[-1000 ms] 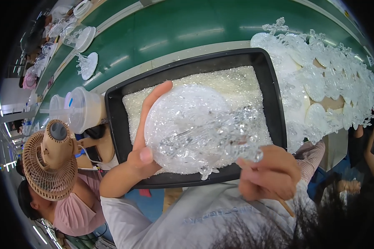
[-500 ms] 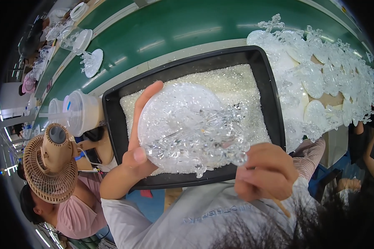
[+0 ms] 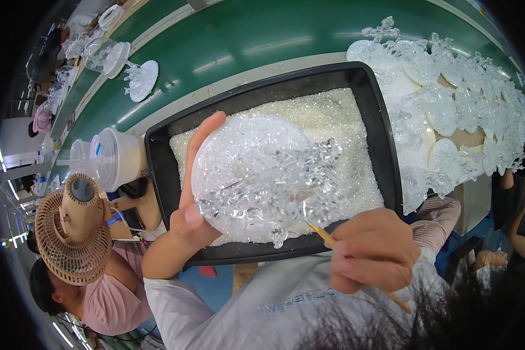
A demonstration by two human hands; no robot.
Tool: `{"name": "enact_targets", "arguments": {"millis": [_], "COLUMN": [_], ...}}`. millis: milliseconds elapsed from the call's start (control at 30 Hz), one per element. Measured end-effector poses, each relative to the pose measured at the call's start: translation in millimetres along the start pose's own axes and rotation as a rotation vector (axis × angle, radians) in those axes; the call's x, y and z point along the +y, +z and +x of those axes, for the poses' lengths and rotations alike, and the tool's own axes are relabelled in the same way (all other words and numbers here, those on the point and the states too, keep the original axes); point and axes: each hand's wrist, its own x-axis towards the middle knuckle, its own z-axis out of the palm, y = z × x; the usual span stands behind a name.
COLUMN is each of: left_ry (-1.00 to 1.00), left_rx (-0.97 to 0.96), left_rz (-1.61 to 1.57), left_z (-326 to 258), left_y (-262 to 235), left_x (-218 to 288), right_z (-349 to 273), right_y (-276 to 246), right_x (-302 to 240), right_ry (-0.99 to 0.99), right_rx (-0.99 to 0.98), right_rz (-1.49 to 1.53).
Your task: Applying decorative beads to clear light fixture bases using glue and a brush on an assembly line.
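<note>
Left hand [image 3: 189, 224] grips the white disc [image 3: 251, 154] at its left rim, held above the granules [image 3: 344, 122] in the black tray [image 3: 380, 140], toward the tray's near edge. Right hand [image 3: 376, 251] pinches a thin brush-like tool [image 3: 323, 235], tip at the near side of the disc's clear ornament [image 3: 297, 178]; can't tell if touching. Reads as detail work on the ornament; next move calls for steady left hold, light tip control
</note>
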Motion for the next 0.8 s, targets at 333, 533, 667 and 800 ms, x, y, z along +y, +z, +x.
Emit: {"name": "enact_targets", "arguments": {"millis": [333,533,667,800], "left_ry": [-0.001,0.032,0.045,0.065], "left_rx": [0.011,-0.009,0.020,0.005], "left_rz": [0.003,0.029,0.071,0.063], "left_z": [-0.8,1.2,2.7,2.8], "left_y": [-0.3,-2.4,-2.6,-0.9], "left_x": [-1.9,-3.1,-2.3,-3.7], "right_z": [0.4,-0.7,-1.2,-1.6], "right_y": [0.0,1.6,5.9,-0.4], "right_x": [0.1,-0.2,-1.9,-0.6], "right_ry": [0.028,0.004,0.101,-0.002], "right_rx": [0.039,0.070,0.099,0.103], "right_rz": [0.054,0.054,-0.013,0.112]}}
